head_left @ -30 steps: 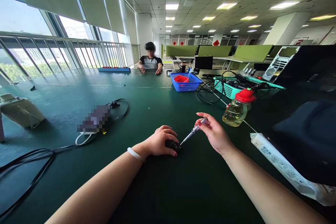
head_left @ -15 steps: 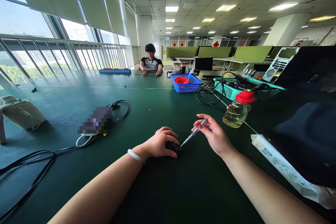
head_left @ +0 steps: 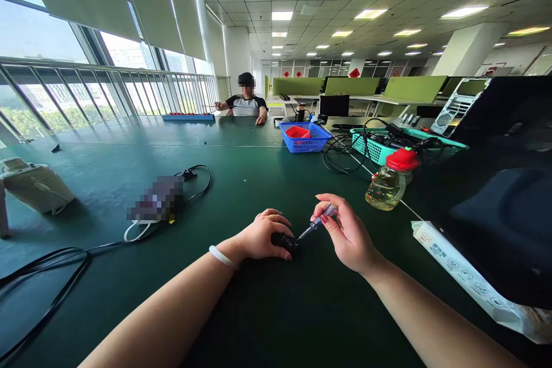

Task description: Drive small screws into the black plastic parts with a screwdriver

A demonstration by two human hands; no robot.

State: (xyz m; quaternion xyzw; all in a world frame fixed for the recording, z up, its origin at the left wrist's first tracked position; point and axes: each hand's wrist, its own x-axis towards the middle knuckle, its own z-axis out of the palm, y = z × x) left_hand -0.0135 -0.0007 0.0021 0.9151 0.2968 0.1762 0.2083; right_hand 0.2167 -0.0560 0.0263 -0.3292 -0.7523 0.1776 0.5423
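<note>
My left hand (head_left: 264,234) rests on the green table (head_left: 276,310) and pins down a small black plug-like part (head_left: 285,240). My right hand (head_left: 345,233) pinches a slim clear-handled screwdriver (head_left: 314,223) between thumb and fingers. Its tip touches the top of the black part, just right of my left fingertips. A white band circles my left wrist.
A bottle of yellow liquid with a red cap (head_left: 390,179) stands right of my hands. A white packaged strip (head_left: 470,279) and a dark bag (head_left: 504,224) lie at the right. Black cables (head_left: 52,276) and a blurred device (head_left: 157,200) sit at left. Blue basket (head_left: 305,135), teal basket (head_left: 379,146). A person (head_left: 245,102) sits at the far end.
My right hand has slid down the screwdriver, closer to the black part. The person at the far end has raised one arm off the table.
</note>
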